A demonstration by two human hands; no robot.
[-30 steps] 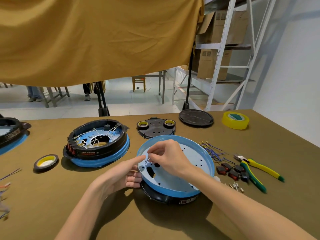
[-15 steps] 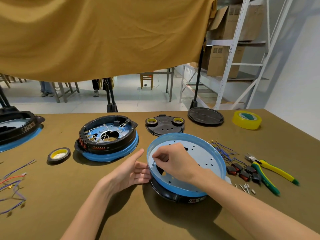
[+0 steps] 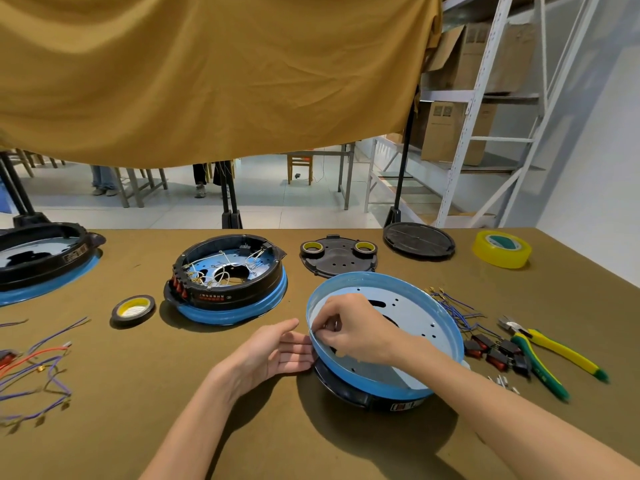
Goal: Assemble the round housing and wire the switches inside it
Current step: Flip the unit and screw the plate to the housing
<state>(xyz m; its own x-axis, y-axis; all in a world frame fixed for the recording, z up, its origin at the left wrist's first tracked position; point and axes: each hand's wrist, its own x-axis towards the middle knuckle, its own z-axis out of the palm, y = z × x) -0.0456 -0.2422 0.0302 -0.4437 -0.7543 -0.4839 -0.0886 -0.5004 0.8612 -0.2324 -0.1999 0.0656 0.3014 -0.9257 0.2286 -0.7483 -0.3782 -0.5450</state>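
A round blue housing pan point(image 3: 415, 306) lies tilted on a black ring base point(image 3: 349, 389) in front of me. My right hand point(image 3: 349, 327) reaches inside its left wall, fingers curled and pinching something small that I cannot make out. My left hand point(image 3: 273, 351) lies flat against the outside of the pan's left rim, fingers straight. Black and red rocker switches point(image 3: 495, 351) lie to the right of the pan. Blue wires with terminals point(image 3: 453, 306) sit just behind them.
A wired housing point(image 3: 228, 282) stands at centre left, another housing point(image 3: 41, 258) at far left. Black tape roll point(image 3: 133, 310), loose wires point(image 3: 34, 368), yellow-green pliers point(image 3: 543, 355), yellow tape point(image 3: 501, 248), a black plate point(image 3: 337, 259) and a black lid point(image 3: 418, 240) lie around.
My left hand opened from a pointing pinch and settled flat against the pan's outer rim. My right hand moved lower toward the pan's left wall. The camera view shifted left.
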